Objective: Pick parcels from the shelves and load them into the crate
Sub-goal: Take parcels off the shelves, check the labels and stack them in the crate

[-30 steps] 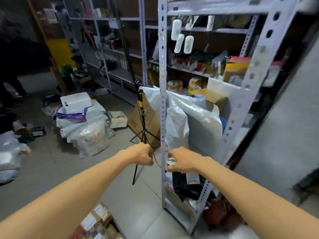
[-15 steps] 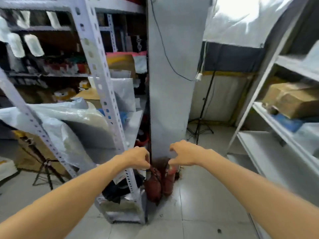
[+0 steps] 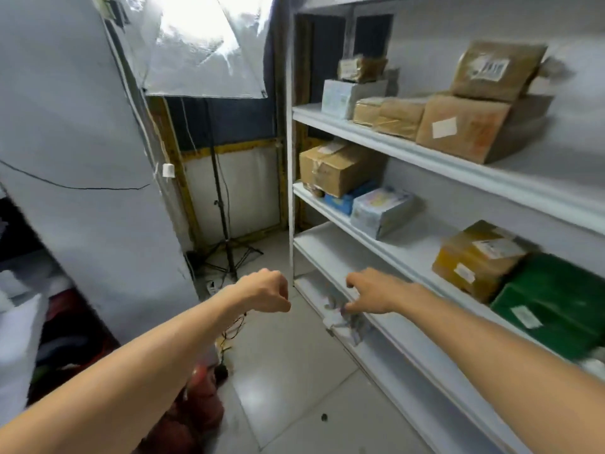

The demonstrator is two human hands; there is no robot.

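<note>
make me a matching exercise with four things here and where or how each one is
Things:
1 green parcel
2 blue box
3 light stand
4 left hand

Place or state:
a on the floor
b next to the yellow box
c curled, empty
d beside the brown carton

Pairs: 1-b, 2-d, 3-a, 4-c

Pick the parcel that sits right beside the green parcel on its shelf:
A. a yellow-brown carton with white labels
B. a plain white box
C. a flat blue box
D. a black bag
A: the yellow-brown carton with white labels stands directly beside the green parcel on the white shelf, with nothing between the two.
</note>
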